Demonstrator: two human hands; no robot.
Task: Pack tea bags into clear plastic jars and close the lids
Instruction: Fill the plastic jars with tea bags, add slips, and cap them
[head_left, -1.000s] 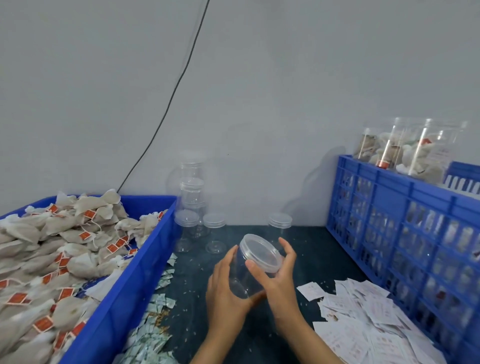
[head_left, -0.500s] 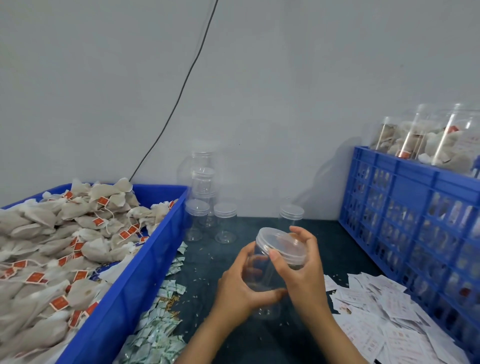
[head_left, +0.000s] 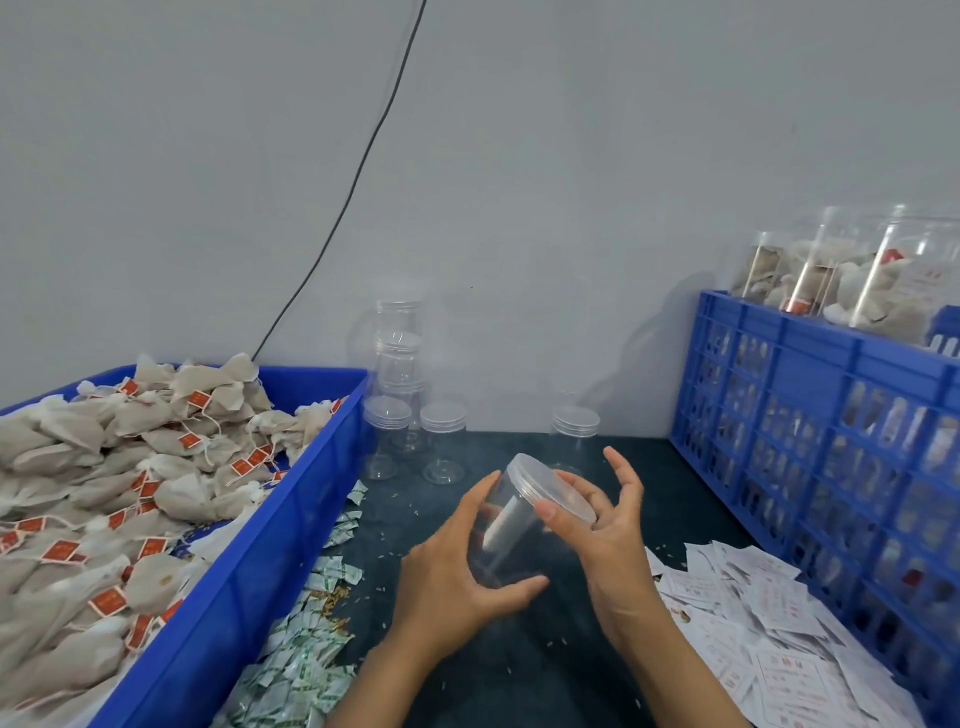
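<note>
An empty clear plastic jar (head_left: 511, 545) is tilted in the air over the dark table, lid end pointing up and to the right. My left hand (head_left: 452, 571) grips the jar's body from the left and below. My right hand (head_left: 610, 525) pinches the translucent lid (head_left: 550, 491) between thumb and forefinger; the other fingers are spread upward, off the lid. Tea bags (head_left: 156, 467) with red tags are heaped in the blue bin (head_left: 291, 499) on the left.
Several empty lidded jars (head_left: 444, 441) stand at the back by the wall, some of them stacked (head_left: 397, 353). A blue crate (head_left: 831, 441) on the right carries filled jars (head_left: 857, 275). Paper labels (head_left: 753, 613) lie at the right front, green-white sachets (head_left: 306, 639) beside the bin.
The jar has tilted further over in my left hand. My right hand's outer fingers have lifted off the lid and spread. The view has shifted slightly.
</note>
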